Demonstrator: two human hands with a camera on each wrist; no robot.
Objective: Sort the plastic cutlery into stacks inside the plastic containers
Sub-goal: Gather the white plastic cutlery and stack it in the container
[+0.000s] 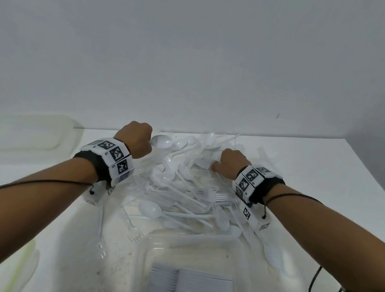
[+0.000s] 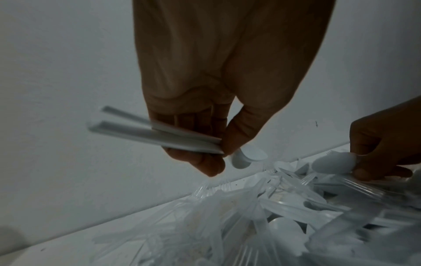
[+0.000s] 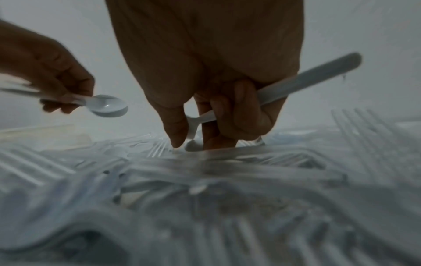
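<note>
A loose pile of white and clear plastic cutlery [image 1: 180, 188] lies on the white table, spoons and forks mixed. My left hand [image 1: 135, 142] hovers over its far left edge and grips a small bundle of white spoons [image 2: 141, 131], handles sticking out left, bowls [image 2: 248, 156] by the thumb. My right hand [image 1: 231, 163] is down on the pile's far right. Its curled fingers hold a white spoon [image 3: 314, 75], while thumb and forefinger touch the pile. A clear container [image 1: 144, 250] near me holds a neat stack of white cutlery [image 1: 190, 291].
A pale lidded container [image 1: 22, 132] sits at the table's far left, and another container's edge [image 1: 23, 268] shows at the near left. The wall [image 1: 200, 48] stands right behind the pile. A black cable [image 1: 319, 290] hangs from my right forearm.
</note>
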